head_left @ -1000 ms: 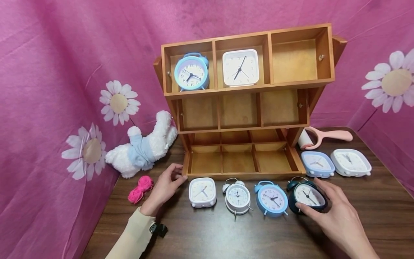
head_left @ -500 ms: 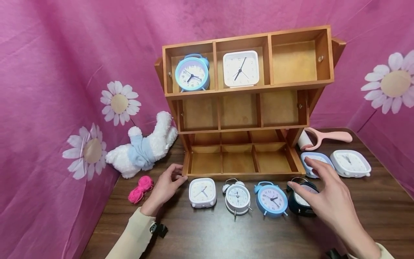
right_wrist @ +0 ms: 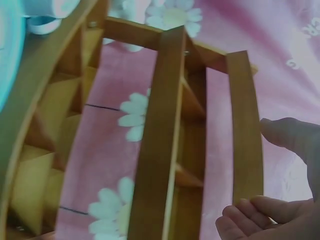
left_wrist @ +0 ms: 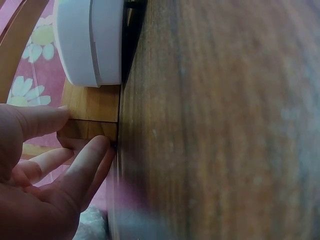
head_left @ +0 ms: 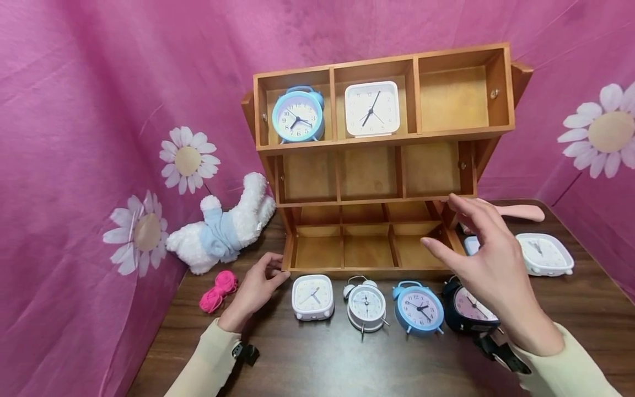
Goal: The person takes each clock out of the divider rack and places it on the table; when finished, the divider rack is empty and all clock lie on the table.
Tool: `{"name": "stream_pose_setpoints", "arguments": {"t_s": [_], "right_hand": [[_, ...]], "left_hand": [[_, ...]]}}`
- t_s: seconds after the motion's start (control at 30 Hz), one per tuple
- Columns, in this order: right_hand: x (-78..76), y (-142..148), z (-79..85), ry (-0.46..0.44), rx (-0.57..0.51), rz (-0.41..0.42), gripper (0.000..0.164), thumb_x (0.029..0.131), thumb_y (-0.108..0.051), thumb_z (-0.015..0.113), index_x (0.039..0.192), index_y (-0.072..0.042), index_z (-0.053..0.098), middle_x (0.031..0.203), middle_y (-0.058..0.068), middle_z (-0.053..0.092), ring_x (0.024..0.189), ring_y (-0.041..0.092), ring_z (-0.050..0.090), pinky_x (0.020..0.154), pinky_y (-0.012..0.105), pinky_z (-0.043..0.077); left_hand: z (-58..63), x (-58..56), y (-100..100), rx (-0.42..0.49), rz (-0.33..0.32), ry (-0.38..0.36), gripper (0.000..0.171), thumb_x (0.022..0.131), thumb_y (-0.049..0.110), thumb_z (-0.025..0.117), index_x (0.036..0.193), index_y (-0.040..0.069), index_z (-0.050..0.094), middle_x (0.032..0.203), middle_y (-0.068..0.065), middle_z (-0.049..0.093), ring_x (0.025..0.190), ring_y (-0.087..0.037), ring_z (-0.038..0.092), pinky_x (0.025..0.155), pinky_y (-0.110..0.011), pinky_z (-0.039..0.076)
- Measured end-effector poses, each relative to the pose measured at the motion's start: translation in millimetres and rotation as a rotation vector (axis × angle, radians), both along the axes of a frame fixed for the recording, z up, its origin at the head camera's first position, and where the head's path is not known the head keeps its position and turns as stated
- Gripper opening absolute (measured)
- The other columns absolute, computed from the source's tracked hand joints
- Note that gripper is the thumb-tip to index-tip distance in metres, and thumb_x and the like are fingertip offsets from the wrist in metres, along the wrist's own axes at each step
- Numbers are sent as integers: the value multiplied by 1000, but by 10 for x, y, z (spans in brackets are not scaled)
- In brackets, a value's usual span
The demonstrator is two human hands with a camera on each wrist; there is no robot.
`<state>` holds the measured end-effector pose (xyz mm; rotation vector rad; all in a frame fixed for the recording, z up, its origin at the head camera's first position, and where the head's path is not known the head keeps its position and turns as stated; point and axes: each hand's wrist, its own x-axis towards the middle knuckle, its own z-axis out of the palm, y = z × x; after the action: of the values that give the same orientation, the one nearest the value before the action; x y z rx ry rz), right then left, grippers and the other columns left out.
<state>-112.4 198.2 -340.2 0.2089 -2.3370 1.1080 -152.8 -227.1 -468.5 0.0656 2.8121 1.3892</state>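
Left hand (head_left: 258, 284) pinches shelf (head_left: 372, 201) at bottom-left corner, probably steadying it. Right hand (head_left: 496, 259) empty, fingers apart, near shelf's right end. Four clocks (head_left: 366, 303) lined up in front, likely for reach; two clocks (head_left: 297, 117) in top row.

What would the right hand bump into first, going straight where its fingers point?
The right hand would probably meet the wooden shelf first, near its middle row's right end, though depth is unclear.
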Motion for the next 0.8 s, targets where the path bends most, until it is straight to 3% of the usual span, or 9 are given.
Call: {"name": "stream_pose_setpoints", "arguments": {"t_s": [0.2, 0.4, 0.67, 0.8], "right_hand": [[-103, -126, 235, 28, -51, 50, 88, 82, -9, 101, 160, -19, 62, 152, 9, 65, 126, -21, 53, 109, -1, 37], [-197, -254, 484, 1, -95, 76, 86, 86, -13, 99, 162, -23, 60, 156, 3, 62, 132, -8, 56, 113, 3, 40], [-336, -430, 750, 70, -154, 122, 82, 84, -10, 99, 158, -15, 64, 153, 4, 63, 139, 4, 58, 122, 17, 45], [-414, -490, 865, 61, -157, 116, 82, 85, -14, 100, 158, -14, 63, 154, 4, 63, 143, 14, 59, 125, 22, 44]], "left_hand": [[-2, -4, 2, 3, 1, 2, 34, 103, 14, 81, 135, 10, 70, 125, -13, 79, 106, -22, 78, 85, -29, 56], [14, 1, -3, 12, -1, 8, 34, 103, 15, 81, 135, 9, 70, 126, -14, 79, 106, -23, 78, 83, -30, 56], [3, 1, 0, 10, 4, -2, 34, 103, 13, 81, 135, 10, 69, 125, -14, 79, 105, -22, 77, 82, -27, 55], [9, 7, 2, 23, -4, 0, 33, 104, 12, 80, 134, 8, 69, 125, -15, 78, 104, -23, 77, 79, -26, 55]]}}
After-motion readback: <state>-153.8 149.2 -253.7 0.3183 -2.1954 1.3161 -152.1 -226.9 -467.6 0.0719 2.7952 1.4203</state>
